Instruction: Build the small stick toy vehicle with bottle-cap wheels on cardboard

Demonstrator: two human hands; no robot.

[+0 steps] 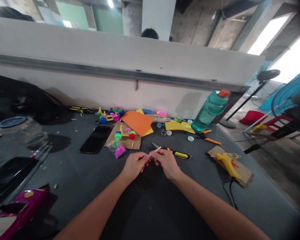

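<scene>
Both hands meet over the middle of the dark table, fingers pinched on one thin pale wooden stick [158, 149]. My left hand [137, 163] is closed around its lower end. Its upper end points up and to the right from the fingertips of my right hand [166, 161], also closed. Just behind them lies a yellow-and-black cutting tool [178, 153], partly hidden by the right hand. Left of the hands, a cardboard piece [136, 144] carries a small yellow frame [124, 133] with green and red bottle caps. A plastic bag with pink material [120, 150] overlaps the cardboard's front edge.
A yellow glue gun [228, 165] rests on cardboard at right, its cord trailing forward. Behind are orange paper [137, 121], loose caps, orange-handled pliers [211, 139] and a green bottle [210, 111]. A black phone [95, 139], a clear jar [22, 133] and a magenta box [27, 206] lie left.
</scene>
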